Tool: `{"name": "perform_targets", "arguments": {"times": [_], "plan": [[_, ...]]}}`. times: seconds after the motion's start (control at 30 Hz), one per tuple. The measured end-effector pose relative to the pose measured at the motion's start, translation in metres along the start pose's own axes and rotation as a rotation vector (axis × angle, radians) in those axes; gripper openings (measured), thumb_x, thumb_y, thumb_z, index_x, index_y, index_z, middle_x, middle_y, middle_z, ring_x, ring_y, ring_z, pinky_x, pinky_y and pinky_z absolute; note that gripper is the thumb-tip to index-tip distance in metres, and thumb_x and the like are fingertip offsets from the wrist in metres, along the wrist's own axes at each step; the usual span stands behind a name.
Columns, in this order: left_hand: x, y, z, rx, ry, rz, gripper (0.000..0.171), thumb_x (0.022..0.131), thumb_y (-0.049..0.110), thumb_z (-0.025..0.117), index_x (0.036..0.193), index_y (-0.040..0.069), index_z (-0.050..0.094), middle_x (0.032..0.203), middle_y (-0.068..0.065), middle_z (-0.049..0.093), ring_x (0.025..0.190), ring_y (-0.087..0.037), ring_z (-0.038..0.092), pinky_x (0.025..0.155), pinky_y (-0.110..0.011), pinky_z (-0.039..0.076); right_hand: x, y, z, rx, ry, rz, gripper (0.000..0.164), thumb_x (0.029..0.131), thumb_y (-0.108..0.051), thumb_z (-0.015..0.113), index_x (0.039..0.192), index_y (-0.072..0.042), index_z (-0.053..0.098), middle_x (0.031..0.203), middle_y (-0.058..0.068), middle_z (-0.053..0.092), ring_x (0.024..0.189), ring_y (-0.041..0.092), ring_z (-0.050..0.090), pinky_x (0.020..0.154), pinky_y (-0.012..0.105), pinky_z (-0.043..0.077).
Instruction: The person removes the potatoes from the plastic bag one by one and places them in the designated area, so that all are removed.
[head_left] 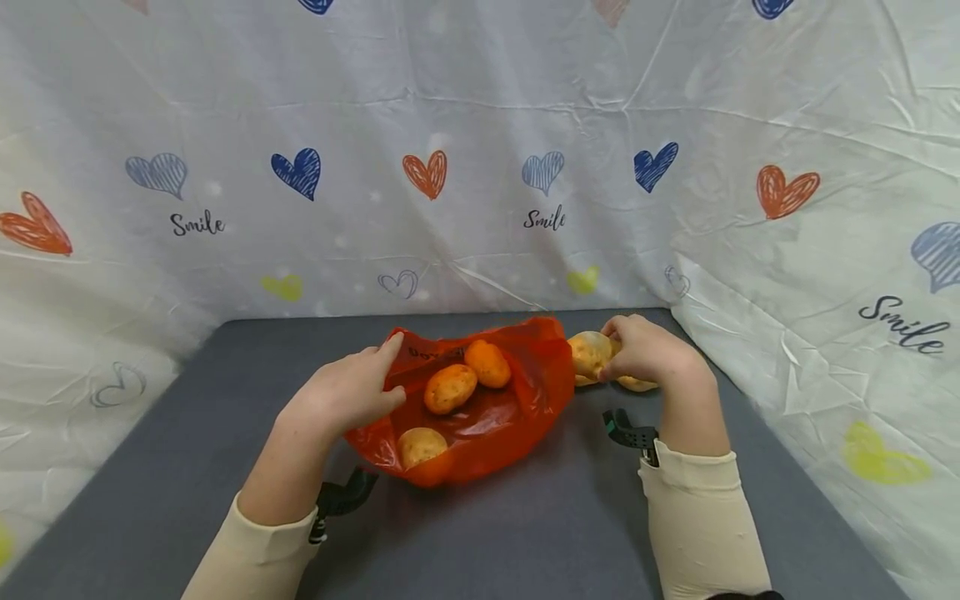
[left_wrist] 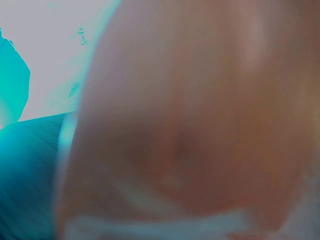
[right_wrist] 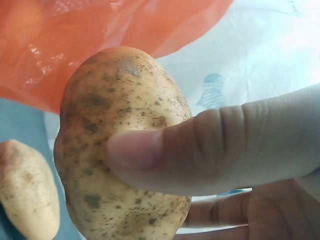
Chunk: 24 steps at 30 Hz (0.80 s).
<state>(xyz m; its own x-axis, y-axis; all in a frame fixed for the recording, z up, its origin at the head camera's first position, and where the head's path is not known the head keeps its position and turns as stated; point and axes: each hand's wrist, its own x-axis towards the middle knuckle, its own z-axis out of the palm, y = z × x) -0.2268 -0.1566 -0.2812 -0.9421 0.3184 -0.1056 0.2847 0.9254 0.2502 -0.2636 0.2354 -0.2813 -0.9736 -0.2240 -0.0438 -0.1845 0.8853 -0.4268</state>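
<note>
Head view: work's looking part-done, as far as I'm judging. Red bag (head_left: 525, 408) is lying mouth-open on the table (head_left: 247, 417), w/ three potatoes (head_left: 451, 388) sitting inside. Prob. left to do: the held potato (head_left: 589, 352), which the R hand (head_left: 651, 354) is gripping just outside the bag's right side, plus min. one loose potato (head_left: 637, 384) lying below that hand; exact no. is staying unclear, since fingers are hiding some. L hand (head_left: 341, 396) is touching the bag's left rim, thumb & index standing well apart; whether the other fingers are gripping plastic, can't tell.

L wrist view: blurred skin is filling most of it, so neither fingers nor bag are showing; no info on grip.

R wrist view: R thumb is pressing across the held potato's near face, other fingers partly showing behind, i.e. a firm-looking grip. Red plastic is showing beyond; a loose potato is lying lower left, apart from the thumb.
</note>
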Motion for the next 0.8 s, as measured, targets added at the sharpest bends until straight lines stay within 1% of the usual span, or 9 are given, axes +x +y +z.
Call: {"name": "perform_targets", "arguments": {"times": [0.13, 0.3, 0.37, 0.47, 0.57, 0.7, 0.8], "plan": [[0.0, 0.0, -0.001, -0.007, 0.005, 0.0, 0.081, 0.099, 0.028, 0.06, 0.164, 0.003, 0.02, 0.156, -0.027, 0.041, 0.14, -0.043, 0.044, 0.108, -0.058, 0.042, 0.002, 0.003, -0.001, -0.002, -0.033, 0.049, 0.063, 0.079, -0.025, 0.085, 0.129, 0.0, 0.057, 0.125, 0.022, 0.055, 0.106, 0.035, 0.054, 0.088, 0.05, 0.048], [0.0, 0.0, -0.001, -0.009, 0.012, -0.007, 0.082, 0.099, 0.029, 0.061, 0.163, 0.001, 0.018, 0.156, -0.029, 0.039, 0.141, -0.045, 0.042, 0.11, -0.059, 0.039, 0.004, 0.01, -0.002, 0.004, -0.027, 0.103, 0.066, 0.08, -0.03, 0.084, 0.129, 0.002, 0.052, 0.126, 0.023, 0.055, 0.107, 0.036, 0.054, 0.087, 0.051, 0.048], [0.0, 0.0, -0.001, 0.0, 0.017, -0.02, 0.083, 0.098, 0.028, 0.06, 0.163, -0.001, 0.018, 0.156, -0.03, 0.038, 0.137, -0.045, 0.046, 0.106, -0.059, 0.043, 0.005, 0.014, -0.001, 0.0, -0.022, 0.118, 0.067, 0.081, -0.031, 0.084, 0.129, 0.003, 0.051, 0.124, 0.023, 0.056, 0.106, 0.036, 0.055, 0.087, 0.051, 0.048], [0.0, 0.0, -0.002, 0.029, 0.028, -0.045, 0.083, 0.097, 0.027, 0.06, 0.162, -0.003, 0.018, 0.155, -0.032, 0.039, 0.126, -0.045, 0.055, 0.096, -0.057, 0.05, 0.008, 0.018, 0.002, 0.01, -0.028, 0.126, 0.067, 0.082, -0.03, 0.084, 0.128, 0.004, 0.049, 0.119, 0.022, 0.058, 0.103, 0.035, 0.056, 0.085, 0.05, 0.049], [0.001, -0.001, -0.002, 0.051, 0.039, -0.059, 0.083, 0.097, 0.027, 0.06, 0.161, -0.005, 0.018, 0.153, -0.032, 0.041, 0.118, -0.045, 0.06, 0.09, -0.057, 0.053, 0.012, 0.019, 0.006, 0.009, -0.022, 0.13, 0.067, 0.082, -0.029, 0.084, 0.128, 0.004, 0.049, 0.121, 0.022, 0.058, 0.103, 0.035, 0.056, 0.086, 0.049, 0.049], [0.002, -0.002, 0.0, 0.044, 0.033, -0.055, 0.083, 0.097, 0.027, 0.061, 0.161, -0.003, 0.02, 0.153, -0.032, 0.041, 0.122, -0.046, 0.057, 0.095, -0.059, 0.05, 0.017, 0.019, 0.01, 0.005, -0.031, 0.142, 0.064, 0.081, -0.027, 0.085, 0.126, 0.003, 0.051, 0.123, 0.022, 0.057, 0.104, 0.035, 0.055, 0.087, 0.05, 0.048], [0.004, -0.003, 0.002, 0.037, 0.029, -0.047, 0.082, 0.097, 0.028, 0.061, 0.162, -0.002, 0.021, 0.154, -0.031, 0.041, 0.127, -0.046, 0.055, 0.099, -0.06, 0.048, 0.019, 0.018, 0.014, 0.014, -0.071, 0.163, 0.062, 0.079, -0.025, 0.086, 0.124, 0.001, 0.051, 0.122, 0.02, 0.058, 0.103, 0.034, 0.055, 0.084, 0.048, 0.048]]}}
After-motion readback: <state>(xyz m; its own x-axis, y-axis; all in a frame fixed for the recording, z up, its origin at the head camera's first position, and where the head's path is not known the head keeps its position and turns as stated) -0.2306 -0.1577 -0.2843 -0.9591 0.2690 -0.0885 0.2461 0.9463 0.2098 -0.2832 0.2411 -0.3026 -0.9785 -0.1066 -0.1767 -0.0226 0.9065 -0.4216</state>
